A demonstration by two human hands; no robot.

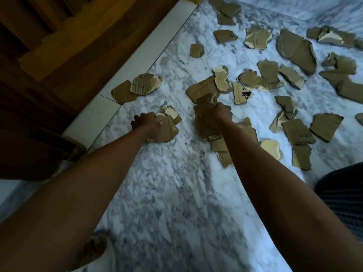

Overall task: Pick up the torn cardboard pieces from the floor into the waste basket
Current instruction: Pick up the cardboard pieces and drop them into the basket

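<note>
Down on the marble floor (pixel 176 193), both arms reach forward among torn cardboard pieces (pixel 298 50). The left hand (pixel 146 122) is curled closed around a bunch of brown scraps (pixel 167 126), which stick out past its fingers toward the right. The right hand (pixel 216 114) is clenched on another wad of cardboard (pixel 206 99), the torn ends rising above the knuckles; more pieces lie directly under its wrist and forearm. Whether either bunch is lifted clear of the floor cannot be told.

Most loose pieces lie beyond and to the right of the hands, spread toward the far and right edges of the floor, some showing pale inner faces, one printed scrap (pixel 242 94) just past the right hand. Two overlapping pieces (pixel 135 89) sit against the white skirting strip (pixel 149 54) along the floor's left edge, below a wooden door (pixel 59 55).

A dark ribbed object (pixel 343 203) shows at the right edge; it may be the basket, but its inside is not visible. A bare foot (pixel 94 248) rests near the bottom left.
</note>
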